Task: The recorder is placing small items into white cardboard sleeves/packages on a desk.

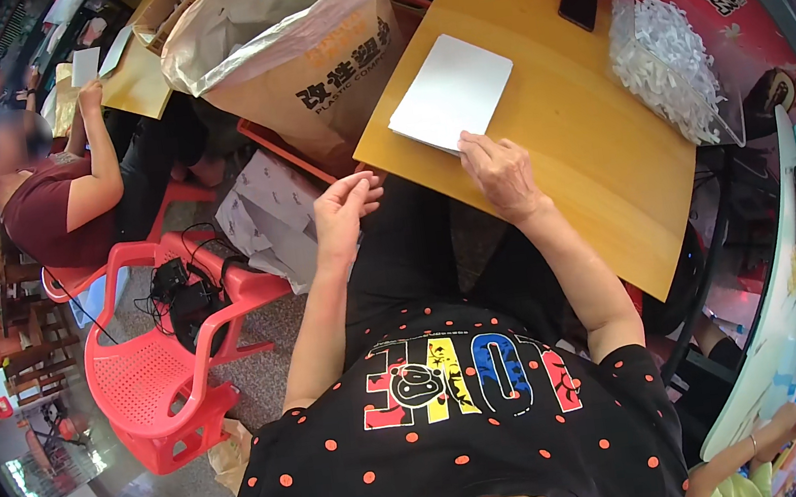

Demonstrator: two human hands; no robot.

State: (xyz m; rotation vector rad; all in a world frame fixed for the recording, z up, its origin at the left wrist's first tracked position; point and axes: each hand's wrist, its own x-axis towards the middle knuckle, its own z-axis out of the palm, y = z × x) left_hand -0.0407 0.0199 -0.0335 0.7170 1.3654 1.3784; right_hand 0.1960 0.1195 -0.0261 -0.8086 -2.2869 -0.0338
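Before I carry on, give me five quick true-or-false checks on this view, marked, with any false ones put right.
1. The right hand touches the white paper stack. True.
2. The left hand is off the stack. True.
3. The black phone is in the left hand. False: it lies on the table.
4. The white strips are left of the stack. False: they are to its right.
5. An open sack stands left of the table. True.

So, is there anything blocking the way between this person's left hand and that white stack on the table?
Nothing visible does. The left hand is just outside the left corner of the yellow-brown table, with only a strip of bare tabletop before the white stack. The right hand touches the stack's near corner.
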